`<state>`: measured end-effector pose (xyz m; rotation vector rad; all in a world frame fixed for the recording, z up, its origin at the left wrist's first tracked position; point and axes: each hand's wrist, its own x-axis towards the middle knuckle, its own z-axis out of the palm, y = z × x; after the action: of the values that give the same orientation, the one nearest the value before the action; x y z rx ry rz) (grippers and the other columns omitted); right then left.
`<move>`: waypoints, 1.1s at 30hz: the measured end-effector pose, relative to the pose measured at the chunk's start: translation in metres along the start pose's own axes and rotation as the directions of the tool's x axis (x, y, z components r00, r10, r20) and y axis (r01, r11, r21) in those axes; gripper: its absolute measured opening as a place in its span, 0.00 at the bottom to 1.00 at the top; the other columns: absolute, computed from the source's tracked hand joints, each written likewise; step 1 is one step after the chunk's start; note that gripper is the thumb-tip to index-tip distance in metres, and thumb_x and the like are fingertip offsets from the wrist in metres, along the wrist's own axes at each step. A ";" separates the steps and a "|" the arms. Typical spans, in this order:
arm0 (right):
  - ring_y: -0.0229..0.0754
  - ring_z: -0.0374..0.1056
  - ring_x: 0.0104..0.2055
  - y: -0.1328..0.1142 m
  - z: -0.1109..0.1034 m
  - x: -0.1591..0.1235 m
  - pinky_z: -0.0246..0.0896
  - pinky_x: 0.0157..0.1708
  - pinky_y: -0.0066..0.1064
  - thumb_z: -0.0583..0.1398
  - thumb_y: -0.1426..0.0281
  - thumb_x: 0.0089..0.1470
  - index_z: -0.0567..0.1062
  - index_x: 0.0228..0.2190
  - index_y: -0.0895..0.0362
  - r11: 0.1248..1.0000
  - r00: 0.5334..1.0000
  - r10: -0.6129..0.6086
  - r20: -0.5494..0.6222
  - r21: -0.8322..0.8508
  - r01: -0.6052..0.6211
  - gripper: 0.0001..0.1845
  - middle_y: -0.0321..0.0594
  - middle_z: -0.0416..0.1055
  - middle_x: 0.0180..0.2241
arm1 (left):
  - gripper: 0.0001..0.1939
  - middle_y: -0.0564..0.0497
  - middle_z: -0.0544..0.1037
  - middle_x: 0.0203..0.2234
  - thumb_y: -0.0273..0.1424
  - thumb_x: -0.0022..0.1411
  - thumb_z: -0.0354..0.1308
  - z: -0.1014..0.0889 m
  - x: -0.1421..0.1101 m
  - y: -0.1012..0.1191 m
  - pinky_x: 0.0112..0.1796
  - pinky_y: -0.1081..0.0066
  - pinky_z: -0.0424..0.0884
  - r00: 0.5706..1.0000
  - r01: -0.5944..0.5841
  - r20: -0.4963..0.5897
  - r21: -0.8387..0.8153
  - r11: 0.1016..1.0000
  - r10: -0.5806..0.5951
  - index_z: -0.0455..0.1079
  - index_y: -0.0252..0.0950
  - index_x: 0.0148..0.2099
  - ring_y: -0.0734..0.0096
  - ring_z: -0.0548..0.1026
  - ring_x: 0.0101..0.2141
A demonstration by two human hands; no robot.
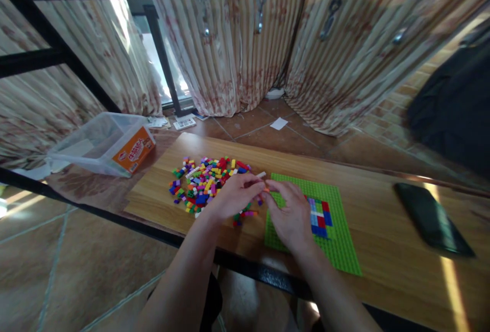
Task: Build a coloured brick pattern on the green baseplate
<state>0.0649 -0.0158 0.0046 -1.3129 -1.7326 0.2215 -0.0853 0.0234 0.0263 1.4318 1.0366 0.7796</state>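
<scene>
Two hands met over the worktop (378, 224), and between them was one small orange brick (267, 189). The thumb and forefinger of the right hand (290, 214) were pinched on it; the fingers of the left hand (236, 194) were bunched against the same spot, though I could not tell whether they gripped it too. Much of that brick was hidden by the fingertips.

Just beyond the fingers lay one white brick (261, 174). To their left spread one loose pile of bricks (206, 184) in many colours, too many and too jumbled to count, its near side partly covered by the left hand and wrist. To their right, under the right hand, was one green board (340, 230), with one patch of joined bricks (319, 218), mainly red and blue, its left side hidden.

Beyond the fingers a bare strip of wood ran to the far edge; toward the body, the near edge was close. Right of the board there was open room, then one phone (432, 219), blurred. Farther left of the fingers, past the pile, stood one clear plastic box (95, 143). At the far right, one dark shape (455, 97) was cut off and hard to make out.
</scene>
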 end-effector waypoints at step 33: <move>0.44 0.70 0.42 0.079 -0.086 0.000 0.62 0.46 0.39 0.57 0.70 0.55 0.78 0.35 0.56 0.952 0.928 0.294 0.229 -0.160 -0.262 0.10 0.42 0.76 0.38 | 0.19 0.42 0.78 0.47 0.24 0.59 0.55 0.056 0.028 -0.014 0.50 0.61 0.71 0.995 -0.083 0.073 0.252 0.964 0.067 0.69 0.33 0.53 0.64 0.76 0.47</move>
<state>0.1819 -0.0145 0.0034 -1.6863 -1.7850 0.4635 -0.0261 0.0258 0.0027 1.7126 1.0668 0.6670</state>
